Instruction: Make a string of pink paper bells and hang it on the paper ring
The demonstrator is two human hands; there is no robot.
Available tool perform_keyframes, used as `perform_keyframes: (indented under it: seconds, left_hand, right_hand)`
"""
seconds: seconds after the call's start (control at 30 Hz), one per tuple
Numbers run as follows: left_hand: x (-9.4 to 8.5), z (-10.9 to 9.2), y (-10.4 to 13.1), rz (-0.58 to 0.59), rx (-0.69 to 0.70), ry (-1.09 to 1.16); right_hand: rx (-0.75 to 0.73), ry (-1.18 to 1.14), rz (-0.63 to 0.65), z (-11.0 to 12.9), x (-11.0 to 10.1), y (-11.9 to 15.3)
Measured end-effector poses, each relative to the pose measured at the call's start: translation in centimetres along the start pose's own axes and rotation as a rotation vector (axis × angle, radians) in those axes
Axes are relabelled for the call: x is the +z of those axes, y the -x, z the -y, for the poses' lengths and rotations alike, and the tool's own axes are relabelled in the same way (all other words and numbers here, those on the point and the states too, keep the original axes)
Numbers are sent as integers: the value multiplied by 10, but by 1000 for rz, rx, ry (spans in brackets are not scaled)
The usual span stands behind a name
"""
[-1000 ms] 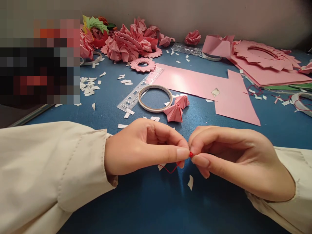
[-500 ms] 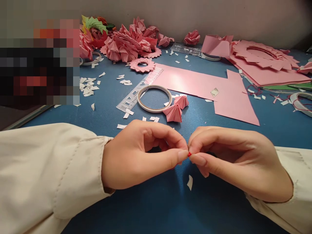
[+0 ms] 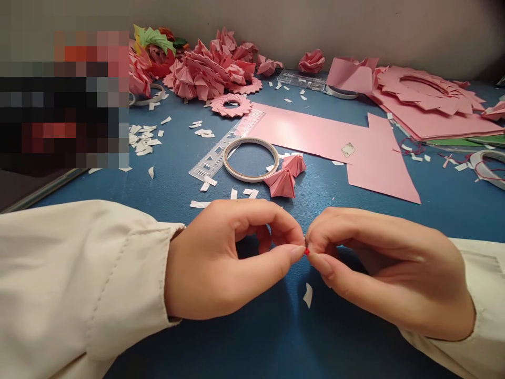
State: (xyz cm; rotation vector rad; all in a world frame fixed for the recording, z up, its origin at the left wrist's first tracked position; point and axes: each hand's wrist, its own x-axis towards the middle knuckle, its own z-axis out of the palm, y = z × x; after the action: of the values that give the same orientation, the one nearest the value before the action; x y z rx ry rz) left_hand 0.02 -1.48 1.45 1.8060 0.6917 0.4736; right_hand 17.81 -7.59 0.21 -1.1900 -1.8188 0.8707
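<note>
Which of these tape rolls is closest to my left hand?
Closest to your left hand is the tape roll overlapping the clear ruler; the back rolls and far-right roll are farther.

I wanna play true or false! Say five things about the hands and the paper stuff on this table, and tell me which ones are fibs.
The left hand and right hand meet at a tiny red thing. True.
The sleeves are black. False: they are cream.
The two small folded pieces sit inside the tape ring. False: they are outside it.
The flat pink sheet has a small pale patch on it. True.
The ruler is solid green. False: it is see-through.
</note>
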Motion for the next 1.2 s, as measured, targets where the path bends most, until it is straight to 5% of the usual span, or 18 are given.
perform_keyframes:
  seconds: [0.33,0.97,1.2]
  left_hand:
    - [-1,2,0,-43,0,-29]
    - [5,6,8,-141,296,-219]
    - [2,2,9,-63,279,-279]
  right_hand:
    - [-41,11,-86,-3,1,0]
    - [-171,101,-63,-2,3,1]
    - [-184,108,-85,-3,4,3]
